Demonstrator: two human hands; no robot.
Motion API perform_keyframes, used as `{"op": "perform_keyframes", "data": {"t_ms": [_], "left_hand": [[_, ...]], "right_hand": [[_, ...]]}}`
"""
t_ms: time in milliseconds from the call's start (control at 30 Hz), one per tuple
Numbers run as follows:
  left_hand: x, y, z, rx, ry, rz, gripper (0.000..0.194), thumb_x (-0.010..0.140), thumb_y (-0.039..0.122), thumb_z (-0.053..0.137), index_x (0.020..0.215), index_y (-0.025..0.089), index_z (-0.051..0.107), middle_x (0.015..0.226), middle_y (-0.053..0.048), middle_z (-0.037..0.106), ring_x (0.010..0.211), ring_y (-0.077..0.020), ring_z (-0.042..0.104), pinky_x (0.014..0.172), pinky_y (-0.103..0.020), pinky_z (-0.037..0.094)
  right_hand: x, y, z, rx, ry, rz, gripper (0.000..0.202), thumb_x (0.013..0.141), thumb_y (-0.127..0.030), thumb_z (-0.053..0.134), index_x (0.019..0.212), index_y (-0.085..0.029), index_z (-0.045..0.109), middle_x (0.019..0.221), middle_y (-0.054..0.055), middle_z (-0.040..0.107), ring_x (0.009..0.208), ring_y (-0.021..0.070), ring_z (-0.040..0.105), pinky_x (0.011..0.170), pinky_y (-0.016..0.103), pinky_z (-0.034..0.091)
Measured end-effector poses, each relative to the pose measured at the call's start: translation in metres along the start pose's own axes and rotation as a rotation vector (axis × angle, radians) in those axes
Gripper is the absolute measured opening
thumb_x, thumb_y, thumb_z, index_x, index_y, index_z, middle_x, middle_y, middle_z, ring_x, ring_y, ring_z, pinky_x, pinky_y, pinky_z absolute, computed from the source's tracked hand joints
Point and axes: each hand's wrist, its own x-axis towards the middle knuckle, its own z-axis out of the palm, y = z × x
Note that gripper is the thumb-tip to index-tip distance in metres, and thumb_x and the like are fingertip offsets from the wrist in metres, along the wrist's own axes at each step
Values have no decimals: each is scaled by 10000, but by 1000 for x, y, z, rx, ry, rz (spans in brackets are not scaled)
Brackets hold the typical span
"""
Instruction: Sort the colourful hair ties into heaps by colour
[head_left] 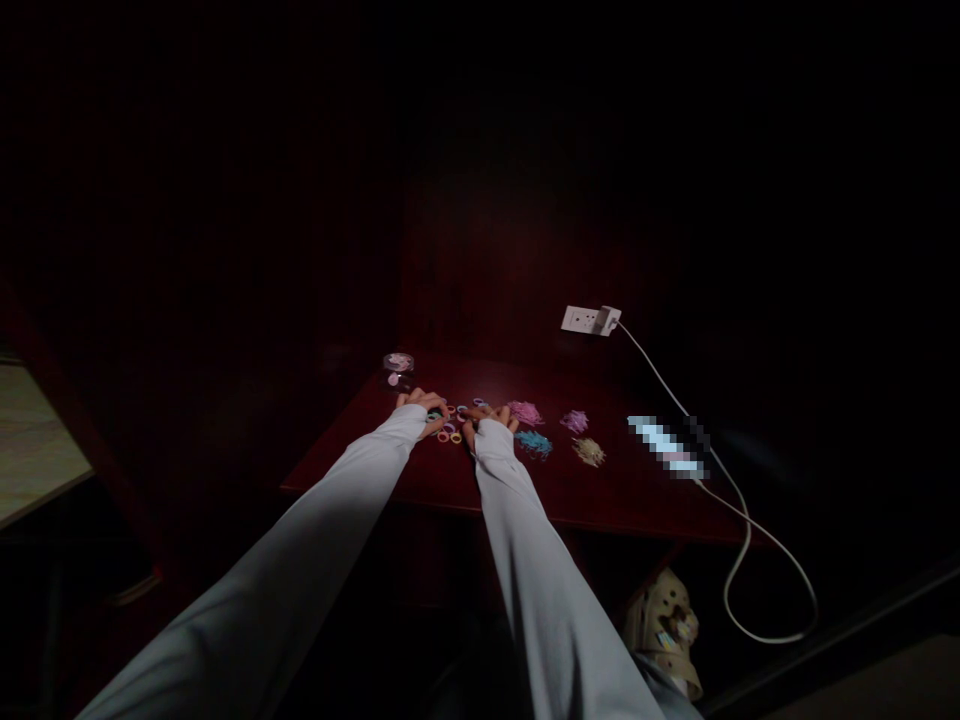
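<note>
Small coloured hair ties [456, 438] lie scattered on a dark red table between my two hands. My left hand [424, 405] rests at their left edge, its fingers curved and apart, with rings showing between thumb and fingers. Over their right side is my right hand [489, 415], fingers spread and bent downward; no held thing shows, though its fingertips are partly hidden. Close to the right hand are a pink pile [526, 412] and a blue pile [534, 443] of thin bands. A purple pile [575, 421] and a pale yellow pile [589, 452] lie farther right.
A clear round container [398, 370] with pink markings stands at the back left. A blurred-out bright phone-like device [667, 445] lies on the right, with a white cable [739, 500] running to a wall socket [581, 320]. Below the table's right side is a beige clog [664, 630].
</note>
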Motion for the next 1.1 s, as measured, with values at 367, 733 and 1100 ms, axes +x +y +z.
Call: {"op": "perform_keyframes", "data": {"t_ms": [367, 733, 1100], "left_hand": [[2, 3, -6, 45, 152, -108, 137, 814, 226, 614, 904, 274, 705, 1004, 3, 735, 1020, -243, 548, 872, -405, 297], [1, 2, -6, 27, 81, -72, 157, 824, 215, 600, 913, 283, 710, 1047, 9, 730, 1059, -244, 541, 892, -406, 290], [2, 3, -3, 21, 78, -69, 139, 851, 254, 600, 939, 287, 703, 1071, 10, 727, 1068, -246, 546, 893, -408, 296]], "right_hand": [[-1, -2, 1, 41, -24, -59, 263, 946, -412, 579, 1169, -423, 717, 1229, -5, 641, 1127, 238, 415, 939, 367, 249], [5, -4, -2, 128, -51, 97, 185, 918, -428, 595, 1000, -382, 754, 1180, -16, 662, 1128, 243, 435, 934, 373, 258], [10, -9, -1, 109, -5, 121, 232, 913, -437, 600, 887, -303, 787, 1136, 46, 675, 1126, 279, 451, 884, 368, 276]]}}
